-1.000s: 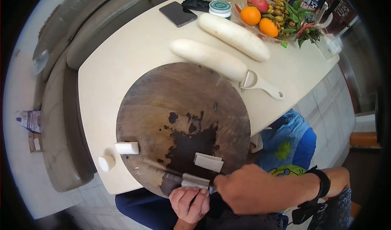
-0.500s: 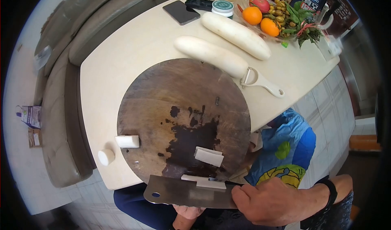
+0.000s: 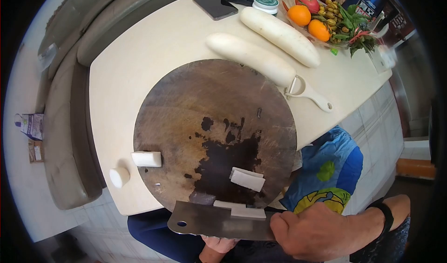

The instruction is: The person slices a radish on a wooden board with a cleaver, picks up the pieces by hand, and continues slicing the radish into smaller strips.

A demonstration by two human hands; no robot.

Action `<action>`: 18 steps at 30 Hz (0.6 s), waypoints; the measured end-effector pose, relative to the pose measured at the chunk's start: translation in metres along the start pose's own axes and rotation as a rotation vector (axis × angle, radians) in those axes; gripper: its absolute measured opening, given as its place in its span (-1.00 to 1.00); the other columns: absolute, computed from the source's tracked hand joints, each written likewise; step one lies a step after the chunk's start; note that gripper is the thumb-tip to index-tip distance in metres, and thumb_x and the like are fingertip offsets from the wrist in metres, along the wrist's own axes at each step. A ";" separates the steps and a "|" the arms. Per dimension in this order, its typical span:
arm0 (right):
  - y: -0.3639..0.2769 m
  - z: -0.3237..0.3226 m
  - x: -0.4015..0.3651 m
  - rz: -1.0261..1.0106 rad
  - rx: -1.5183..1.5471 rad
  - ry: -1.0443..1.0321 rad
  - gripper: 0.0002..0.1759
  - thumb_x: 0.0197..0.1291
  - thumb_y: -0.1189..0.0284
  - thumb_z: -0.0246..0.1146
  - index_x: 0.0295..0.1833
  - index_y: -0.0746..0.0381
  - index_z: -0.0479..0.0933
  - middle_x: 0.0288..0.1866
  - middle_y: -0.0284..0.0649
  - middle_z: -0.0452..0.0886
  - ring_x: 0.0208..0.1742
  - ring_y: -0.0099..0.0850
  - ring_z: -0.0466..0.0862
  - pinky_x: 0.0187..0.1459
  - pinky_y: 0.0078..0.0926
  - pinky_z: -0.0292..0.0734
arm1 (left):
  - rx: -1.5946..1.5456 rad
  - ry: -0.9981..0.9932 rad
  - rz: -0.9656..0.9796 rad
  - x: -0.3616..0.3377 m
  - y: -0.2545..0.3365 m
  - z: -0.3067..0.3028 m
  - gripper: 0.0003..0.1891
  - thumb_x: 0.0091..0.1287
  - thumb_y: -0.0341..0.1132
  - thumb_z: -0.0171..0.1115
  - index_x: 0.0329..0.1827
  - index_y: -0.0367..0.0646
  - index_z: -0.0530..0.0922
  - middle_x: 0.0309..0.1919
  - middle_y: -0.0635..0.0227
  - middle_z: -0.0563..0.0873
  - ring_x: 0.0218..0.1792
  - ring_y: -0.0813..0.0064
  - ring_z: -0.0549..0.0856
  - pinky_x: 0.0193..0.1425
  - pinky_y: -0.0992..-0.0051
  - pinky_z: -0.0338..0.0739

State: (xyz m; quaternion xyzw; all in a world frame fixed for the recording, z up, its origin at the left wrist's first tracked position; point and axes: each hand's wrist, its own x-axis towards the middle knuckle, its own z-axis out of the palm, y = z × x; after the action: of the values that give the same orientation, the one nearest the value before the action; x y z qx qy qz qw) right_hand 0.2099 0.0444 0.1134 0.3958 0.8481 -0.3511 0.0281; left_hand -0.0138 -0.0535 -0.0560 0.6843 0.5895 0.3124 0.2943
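My right hand [image 3: 316, 230] is wrapped round the handle end of a wide cleaver [image 3: 219, 223], whose blade lies across the near edge of the round wooden board [image 3: 172, 109]. White slices [image 3: 247, 212] rest against the blade's upper edge. My left hand [image 3: 220, 243] shows partly below the blade; its fingers are mostly hidden behind it. Two overlapping white slices [image 3: 247, 179] lie on the board's wet dark patch. A white block [image 3: 147, 158] sits at the board's left edge, and a short white round piece [image 3: 119, 177] stands on the table beside it.
Two long white radishes [image 3: 279, 37] and a peeler [image 3: 309, 94] lie beyond the board on the table [image 3: 111, 91]. Behind are a phone [image 3: 215, 5], a jar [image 3: 266, 4] and a fruit bowl with oranges [image 3: 299, 15]. A blue bag [image 3: 326, 170] is at the right.
The view has shifted slightly, so the board and radishes appear a little larger and further right. Both hands, the cleaver and the slices keep nearly the same arrangement.
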 end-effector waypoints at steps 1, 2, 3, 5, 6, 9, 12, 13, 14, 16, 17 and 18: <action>-0.001 0.000 0.001 0.003 -0.003 -0.004 -0.82 -0.01 0.58 0.17 -0.28 0.43 0.36 -0.45 0.03 0.52 -0.56 -0.17 0.61 -0.59 -0.31 0.43 | 0.023 -0.020 0.008 0.000 0.000 0.000 -0.71 0.17 -0.09 0.34 -0.08 0.06 0.69 -0.08 0.31 0.70 0.01 0.13 0.68 0.23 -0.03 0.41; -0.001 -0.001 0.002 -0.005 -0.004 -0.014 -0.81 0.00 0.58 0.17 -0.28 0.43 0.36 -0.44 0.02 0.52 -0.57 -0.20 0.60 -0.60 -0.32 0.42 | 0.046 -0.038 0.018 0.001 0.000 -0.001 -0.72 0.16 -0.10 0.35 -0.09 0.06 0.70 -0.09 0.32 0.71 0.00 0.14 0.68 0.23 -0.02 0.41; -0.001 -0.003 0.003 -0.014 -0.005 -0.023 -0.81 0.00 0.57 0.17 -0.28 0.44 0.36 -0.44 0.01 0.51 -0.58 -0.22 0.60 -0.62 -0.33 0.40 | 0.041 -0.035 0.016 0.006 0.003 -0.003 -0.72 0.16 -0.10 0.35 -0.09 0.06 0.70 -0.09 0.32 0.71 0.00 0.14 0.68 0.23 -0.02 0.41; 0.001 -0.003 0.011 0.012 0.069 -0.097 -0.79 0.02 0.53 0.17 -0.28 0.44 0.35 -0.46 0.01 0.52 -0.60 -0.18 0.60 -0.65 -0.28 0.43 | 0.035 0.019 0.122 0.017 0.011 -0.007 -0.77 0.13 -0.13 0.37 -0.17 0.06 0.71 -0.12 0.33 0.71 -0.02 0.15 0.69 0.20 0.01 0.44; 0.003 -0.003 0.015 0.037 0.145 -0.168 -0.75 0.04 0.48 0.18 -0.28 0.45 0.33 -0.48 0.01 0.53 -0.63 -0.13 0.61 -0.68 -0.23 0.45 | 0.034 0.018 0.120 0.025 0.015 -0.008 -0.77 0.13 -0.13 0.37 -0.17 0.06 0.71 -0.12 0.33 0.71 -0.02 0.15 0.69 0.20 0.01 0.44; 0.009 -0.001 0.026 -0.014 0.164 -0.154 -0.72 -0.02 0.49 0.20 -0.31 0.48 0.32 -0.52 0.06 0.53 -0.61 -0.09 0.61 -0.67 -0.19 0.45 | 0.221 0.164 0.383 0.043 0.021 -0.009 -0.83 0.07 -0.19 0.40 -0.28 0.07 0.71 -0.18 0.35 0.70 -0.07 0.19 0.68 0.15 0.06 0.48; 0.015 0.008 0.033 -0.085 0.238 -0.026 -0.72 -0.08 0.51 0.22 -0.34 0.48 0.31 -0.53 0.05 0.52 -0.61 -0.05 0.61 -0.65 -0.19 0.47 | 0.289 0.257 0.481 0.048 0.022 -0.008 -0.86 -0.01 -0.24 0.42 -0.37 0.07 0.69 -0.25 0.39 0.68 -0.14 0.25 0.66 0.08 0.12 0.52; 0.014 0.009 0.034 -0.088 0.234 -0.030 -0.72 -0.08 0.51 0.22 -0.34 0.48 0.31 -0.53 0.05 0.52 -0.61 -0.05 0.61 -0.65 -0.19 0.47 | 0.281 0.250 0.472 0.049 0.024 -0.010 -0.85 -0.05 -0.28 0.45 -0.38 0.04 0.69 -0.26 0.41 0.67 -0.14 0.28 0.64 0.06 0.16 0.52; 0.011 0.010 0.035 -0.100 0.201 0.001 -0.74 -0.09 0.52 0.22 -0.35 0.45 0.32 -0.53 0.04 0.53 -0.61 -0.05 0.61 -0.64 -0.20 0.47 | 0.274 0.243 0.467 0.051 0.026 -0.011 -0.83 -0.09 -0.32 0.47 -0.40 0.02 0.69 -0.26 0.42 0.65 -0.14 0.30 0.61 0.03 0.20 0.53; 0.012 0.012 0.035 -0.122 0.159 0.037 -0.75 -0.09 0.52 0.23 -0.35 0.43 0.33 -0.53 0.02 0.53 -0.60 -0.05 0.61 -0.63 -0.21 0.48 | 0.240 0.239 0.484 0.056 0.029 -0.011 -0.81 -0.11 -0.36 0.48 -0.40 0.00 0.68 -0.25 0.42 0.65 -0.14 0.31 0.61 0.01 0.22 0.53; 0.017 0.014 0.034 -0.080 0.166 0.049 -0.77 -0.08 0.53 0.22 -0.34 0.41 0.34 -0.53 0.00 0.53 -0.61 -0.07 0.61 -0.63 -0.22 0.46 | 0.205 0.228 0.501 0.058 0.030 -0.011 -0.79 -0.13 -0.40 0.50 -0.40 -0.03 0.67 -0.24 0.43 0.65 -0.13 0.31 0.61 -0.02 0.24 0.54; 0.020 0.015 0.032 -0.037 0.173 0.063 -0.78 -0.06 0.53 0.22 -0.33 0.39 0.35 -0.53 -0.02 0.53 -0.61 -0.08 0.61 -0.64 -0.23 0.45 | 0.212 0.236 0.505 0.061 0.031 -0.011 -0.79 -0.13 -0.40 0.50 -0.40 -0.03 0.67 -0.24 0.43 0.65 -0.13 0.31 0.61 -0.02 0.24 0.54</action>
State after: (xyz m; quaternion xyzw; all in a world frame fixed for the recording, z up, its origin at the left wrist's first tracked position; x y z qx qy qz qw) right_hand 0.1983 0.0654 0.0802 0.3919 0.8221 -0.4110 -0.0392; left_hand 0.0039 0.0034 -0.0207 0.7952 0.4599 0.3901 0.0634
